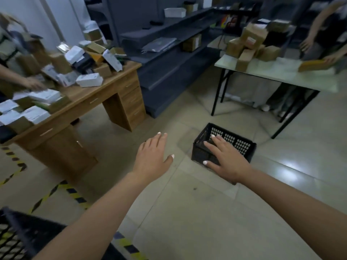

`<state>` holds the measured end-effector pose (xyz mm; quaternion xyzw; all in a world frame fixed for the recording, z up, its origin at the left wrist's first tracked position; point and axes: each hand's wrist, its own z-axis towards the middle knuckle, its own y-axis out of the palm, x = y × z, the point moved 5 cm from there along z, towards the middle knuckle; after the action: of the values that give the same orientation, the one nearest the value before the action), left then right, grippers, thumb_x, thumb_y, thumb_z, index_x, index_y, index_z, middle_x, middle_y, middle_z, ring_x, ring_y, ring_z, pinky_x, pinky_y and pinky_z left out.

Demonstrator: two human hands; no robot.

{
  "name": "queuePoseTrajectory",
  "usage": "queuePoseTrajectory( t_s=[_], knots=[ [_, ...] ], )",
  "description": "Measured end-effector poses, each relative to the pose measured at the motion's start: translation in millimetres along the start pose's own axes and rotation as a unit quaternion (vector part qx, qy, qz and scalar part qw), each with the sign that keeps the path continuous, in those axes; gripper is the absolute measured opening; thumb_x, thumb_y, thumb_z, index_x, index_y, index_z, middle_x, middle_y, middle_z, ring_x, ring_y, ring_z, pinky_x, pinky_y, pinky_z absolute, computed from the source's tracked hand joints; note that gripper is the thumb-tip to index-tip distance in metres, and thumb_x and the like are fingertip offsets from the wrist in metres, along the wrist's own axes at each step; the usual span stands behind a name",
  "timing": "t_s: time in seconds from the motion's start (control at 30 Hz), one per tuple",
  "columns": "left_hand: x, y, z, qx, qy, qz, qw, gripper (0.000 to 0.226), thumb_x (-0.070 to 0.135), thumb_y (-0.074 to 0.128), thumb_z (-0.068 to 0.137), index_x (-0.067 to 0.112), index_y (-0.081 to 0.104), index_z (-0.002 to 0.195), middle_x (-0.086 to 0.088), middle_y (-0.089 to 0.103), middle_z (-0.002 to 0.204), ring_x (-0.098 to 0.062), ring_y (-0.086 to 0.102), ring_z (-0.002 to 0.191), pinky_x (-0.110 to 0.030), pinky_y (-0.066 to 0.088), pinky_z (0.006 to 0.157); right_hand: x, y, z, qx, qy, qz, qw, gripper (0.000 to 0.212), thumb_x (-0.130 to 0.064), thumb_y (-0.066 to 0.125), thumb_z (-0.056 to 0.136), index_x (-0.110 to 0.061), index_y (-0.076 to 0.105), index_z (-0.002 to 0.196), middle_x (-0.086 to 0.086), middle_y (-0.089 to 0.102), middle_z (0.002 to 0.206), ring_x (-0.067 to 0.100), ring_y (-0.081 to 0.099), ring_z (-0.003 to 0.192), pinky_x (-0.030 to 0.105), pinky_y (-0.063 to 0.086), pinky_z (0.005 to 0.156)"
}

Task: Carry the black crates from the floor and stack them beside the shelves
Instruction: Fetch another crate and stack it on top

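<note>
A black plastic crate point(232, 140) with perforated walls stands on the tiled floor ahead of me, right of centre. My right hand point(228, 159) reaches out over its near side with fingers spread and straight, holding nothing; whether it touches the crate I cannot tell. My left hand point(153, 156) is stretched forward to the left of the crate, fingers straight, empty. Another black crate point(16, 235) shows at the bottom left corner, partly cut off. Dark grey shelves point(169, 53) run along the back.
A wooden desk point(105, 94) piled with boxes stands at the left, a person's hand on it. A white folding table point(272, 72) with cardboard boxes is at the right, another person behind it. Yellow-black tape point(73, 194) marks the floor.
</note>
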<state>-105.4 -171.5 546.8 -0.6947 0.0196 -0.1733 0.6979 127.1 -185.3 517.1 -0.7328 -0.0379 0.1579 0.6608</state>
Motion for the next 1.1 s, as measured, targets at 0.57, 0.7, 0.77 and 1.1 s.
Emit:
queuePoseTrajectory(
  t_s=[0.57,0.7,0.77,1.1],
  knots=[
    [56,66,293,-0.078,0.212,0.025,0.974,0.071,0.045,0.043,0.094,0.017,0.013,0.152,-0.004,0.016,0.160,-0.021,0.021,0.144,-0.035,0.018,0.116,185,12,146,-0.016,0.168,0.023,0.985,0.070,-0.056,0.034,0.094,-0.028,0.011,0.153,0.003,0.001,0.162,0.018,-0.008,0.149,0.037,0.002,0.121],
    [71,95,353,-0.114,0.221,0.044,0.968,0.070,0.046,0.042,0.094,0.016,0.014,0.152,-0.004,0.017,0.159,-0.022,0.023,0.143,-0.037,0.020,0.115,240,20,170,-0.023,0.203,0.030,0.978,0.067,-0.049,0.039,0.097,-0.026,0.011,0.153,0.003,0.002,0.162,0.019,-0.007,0.149,0.033,-0.002,0.118],
    [80,112,384,-0.128,0.222,0.050,0.965,0.070,0.044,0.042,0.095,0.016,0.014,0.152,-0.005,0.018,0.159,-0.022,0.023,0.143,-0.037,0.020,0.115,275,31,181,-0.036,0.219,0.019,0.975,0.066,-0.048,0.038,0.097,-0.025,0.011,0.153,0.005,0.003,0.162,0.020,-0.006,0.149,0.034,-0.002,0.118],
    [107,233,537,-0.239,0.126,0.062,0.961,0.067,0.039,0.046,0.096,0.013,0.018,0.151,-0.009,0.020,0.158,-0.027,0.024,0.143,-0.038,0.023,0.113,443,107,245,-0.171,0.279,0.048,0.944,0.066,-0.042,0.035,0.100,-0.025,0.003,0.154,0.007,-0.005,0.162,0.024,-0.008,0.149,0.038,-0.001,0.120]
  ],
)
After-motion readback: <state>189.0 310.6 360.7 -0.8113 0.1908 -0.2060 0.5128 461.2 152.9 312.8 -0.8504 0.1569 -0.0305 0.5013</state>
